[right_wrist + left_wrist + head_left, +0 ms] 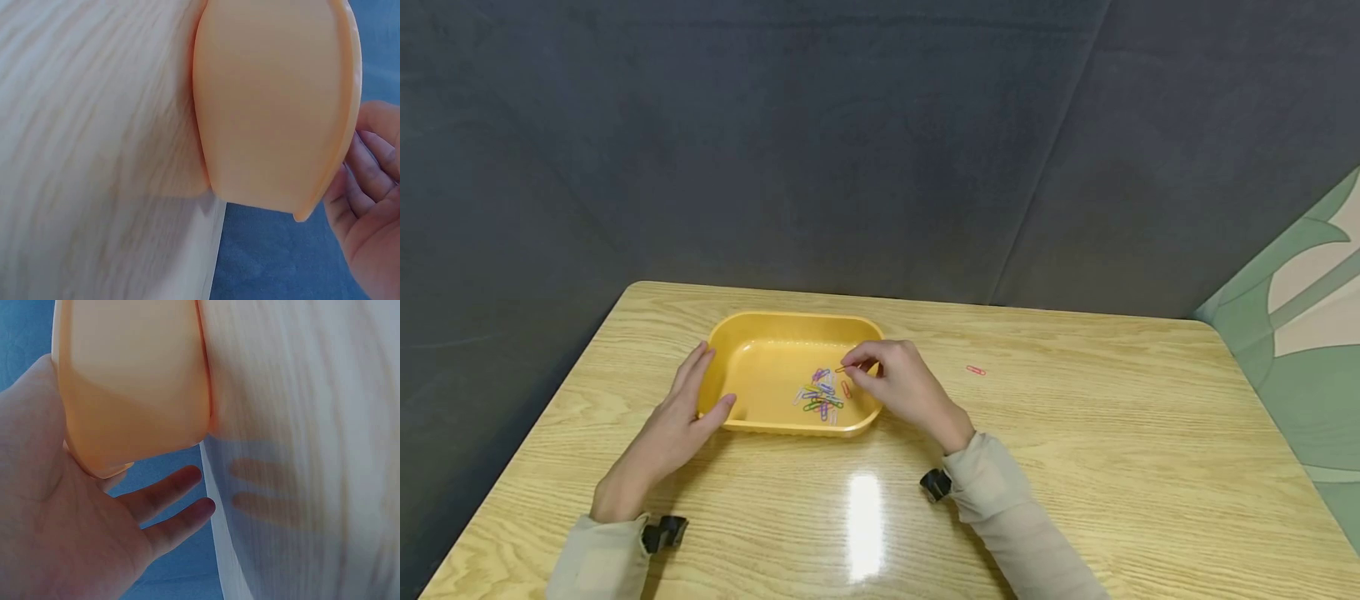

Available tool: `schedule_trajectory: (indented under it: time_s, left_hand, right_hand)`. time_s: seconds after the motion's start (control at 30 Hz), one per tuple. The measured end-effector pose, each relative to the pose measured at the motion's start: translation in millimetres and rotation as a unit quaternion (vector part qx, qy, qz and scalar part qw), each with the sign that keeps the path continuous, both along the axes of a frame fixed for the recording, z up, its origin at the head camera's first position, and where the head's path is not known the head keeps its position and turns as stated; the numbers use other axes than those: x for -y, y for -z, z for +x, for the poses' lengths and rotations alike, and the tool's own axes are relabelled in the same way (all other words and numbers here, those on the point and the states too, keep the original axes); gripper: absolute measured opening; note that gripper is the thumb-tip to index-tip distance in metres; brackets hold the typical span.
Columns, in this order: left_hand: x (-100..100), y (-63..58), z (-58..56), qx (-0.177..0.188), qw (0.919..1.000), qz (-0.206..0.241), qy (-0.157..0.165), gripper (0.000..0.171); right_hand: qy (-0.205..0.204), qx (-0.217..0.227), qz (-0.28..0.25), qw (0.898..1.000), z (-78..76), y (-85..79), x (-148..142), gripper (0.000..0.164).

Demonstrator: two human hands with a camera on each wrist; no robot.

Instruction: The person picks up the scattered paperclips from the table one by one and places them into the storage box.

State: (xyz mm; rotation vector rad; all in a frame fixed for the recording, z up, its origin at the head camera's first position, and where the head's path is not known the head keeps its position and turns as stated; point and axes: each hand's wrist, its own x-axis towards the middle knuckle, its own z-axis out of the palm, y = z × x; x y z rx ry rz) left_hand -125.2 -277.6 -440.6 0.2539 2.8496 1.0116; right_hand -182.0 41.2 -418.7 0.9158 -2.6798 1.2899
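A yellow plastic tray (760,428) stands on the table, with a loose heap of coloured paper clips (823,395) towards its right side. My right hand (906,383) reaches over the tray's right rim and pinches a yellowish paper clip (840,369) between thumb and fingertips, just above the heap. In the right wrist view the tray's outer wall (269,112) hides those fingertips. My left hand (673,425) rests at the tray's left end, thumb over the near rim. Its fingers (169,487) extend fairly straight along the outside of the tray.
A single pink-red paper clip (976,370) lies on the wood-grain table (1075,467) to the right of the tray. Dark grey fabric (820,150) rises behind the table's far edge. Green and beige patterned cloth (1300,350) borders the right side.
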Motion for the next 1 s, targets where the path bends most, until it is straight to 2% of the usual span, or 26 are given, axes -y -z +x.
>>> schedule_trajectory:
  time_s: [0.63,1.0]
  left_hand:
    - [-1.3,-0.1,0.3,0.000,1.0000,0.000,0.000,0.079]
    - [-0.7,0.1,0.7,0.001,1.0000,-0.001,-0.002,0.079]
  right_hand:
    - [-0.033,0.010,0.034,0.999,-4.3,13.9,20.8,0.012]
    - [-0.015,-0.061,0.098,0.993,-0.2,20.7,26.9,0.009]
